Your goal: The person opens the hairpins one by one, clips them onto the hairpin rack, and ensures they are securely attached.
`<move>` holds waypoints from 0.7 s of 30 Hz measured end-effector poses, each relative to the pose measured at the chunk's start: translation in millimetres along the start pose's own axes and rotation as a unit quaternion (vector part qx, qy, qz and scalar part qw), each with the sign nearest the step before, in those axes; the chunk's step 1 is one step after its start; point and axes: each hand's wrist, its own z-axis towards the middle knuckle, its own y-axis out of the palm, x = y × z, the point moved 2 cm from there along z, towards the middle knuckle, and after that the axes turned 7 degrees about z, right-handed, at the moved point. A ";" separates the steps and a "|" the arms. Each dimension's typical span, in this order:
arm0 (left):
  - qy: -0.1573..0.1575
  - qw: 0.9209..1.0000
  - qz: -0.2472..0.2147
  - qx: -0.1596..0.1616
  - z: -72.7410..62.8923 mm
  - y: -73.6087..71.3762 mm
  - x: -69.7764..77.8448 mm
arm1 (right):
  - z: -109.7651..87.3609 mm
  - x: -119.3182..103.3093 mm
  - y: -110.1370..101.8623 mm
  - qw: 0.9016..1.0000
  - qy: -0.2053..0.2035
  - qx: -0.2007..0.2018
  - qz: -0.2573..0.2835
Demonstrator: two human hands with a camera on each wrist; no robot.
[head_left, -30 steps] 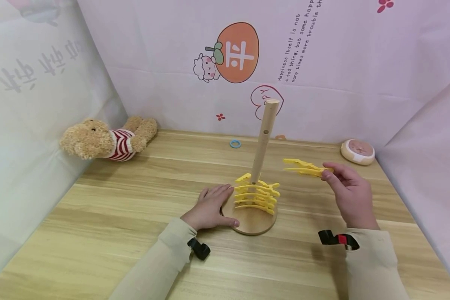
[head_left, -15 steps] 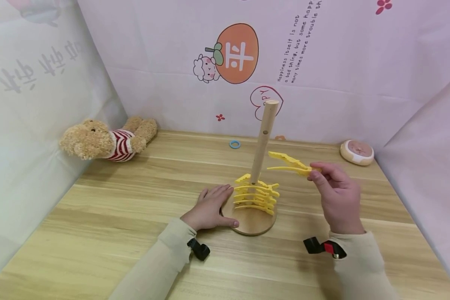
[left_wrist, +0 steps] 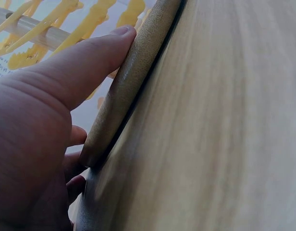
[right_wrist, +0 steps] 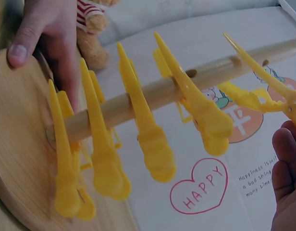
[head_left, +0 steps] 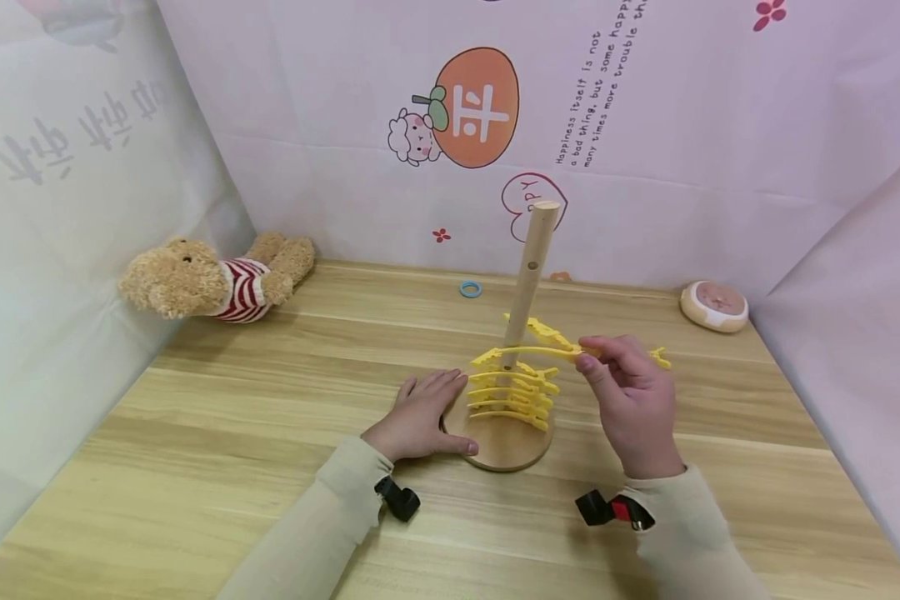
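Note:
A wooden post (head_left: 537,242) stands upright on a round wooden base (head_left: 502,454) in the head view. Several yellow alligator hair clips (right_wrist: 155,161) grip the post one above another near its foot. My right hand (head_left: 633,400) pinches one more yellow hair clip (right_wrist: 253,98) by its tail end. That clip's jaws are spread, one on each side of the post, just above the stacked clips. My left hand (head_left: 416,421) lies along the base's left edge. Its thumb (left_wrist: 97,55) is stretched out over the base's rim.
A yellow clip end (head_left: 660,358) shows behind my right hand. At the back lie a teddy bear (head_left: 217,279), a blue ring (head_left: 470,289) and a round cream-and-pink object (head_left: 715,305). Printed cloth (head_left: 322,192) walls in the wooden table (head_left: 232,417).
My right hand has moved left with its clip, from right of the post up to it. The clip's jaws have spread wider and now straddle the post. The left hand stays put.

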 end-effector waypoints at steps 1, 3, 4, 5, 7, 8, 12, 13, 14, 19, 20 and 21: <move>0.000 1.000 -0.001 0.000 -0.1 -0.1 0.0 | -1.0 -0.4 1.8 1.000 0.000 -0.004 0.003; 0.001 1.000 -0.002 0.001 -0.4 -0.3 0.3 | -2.7 -1.8 5.2 1.000 -0.003 -0.011 -0.003; 0.001 1.000 -0.002 0.001 -0.5 -0.3 0.4 | -3.3 -1.9 6.5 1.000 -0.005 -0.013 -0.006; 0.001 1.000 -0.003 0.001 -0.7 -0.5 0.7 | -3.9 -2.1 7.8 1.000 -0.006 -0.015 -0.010; 0.002 1.000 -0.004 0.001 -1.0 -0.8 1.2 | -5.1 -1.8 9.3 1.000 -0.004 -0.018 -0.016; 0.002 1.000 -0.005 0.001 -1.0 -0.9 1.3 | -5.4 -1.7 9.8 1.000 -0.003 -0.018 -0.017; 0.002 1.000 -0.007 0.000 -1.1 -1.0 2.0 | -6.4 -1.7 10.4 1.000 0.001 -0.017 -0.016; 0.002 1.000 -0.007 0.000 -1.1 -1.0 2.0 | -6.6 -1.9 10.7 1.000 0.001 -0.017 -0.013; 0.003 1.000 -0.007 0.001 -0.8 -0.9 1.9 | -6.6 -2.2 10.9 1.000 0.002 -0.017 -0.011; 0.002 1.000 -0.006 0.004 -0.8 -0.9 1.9 | -7.2 -1.9 14.4 1.000 0.000 -0.022 0.010; 0.002 1.000 -0.006 0.003 -0.8 -0.7 1.9 | -7.4 -1.3 15.3 1.000 0.000 -0.022 0.012; 0.001 1.000 -0.006 0.002 -1.0 -0.7 2.2 | -7.6 -0.5 16.2 1.000 0.002 -0.022 0.017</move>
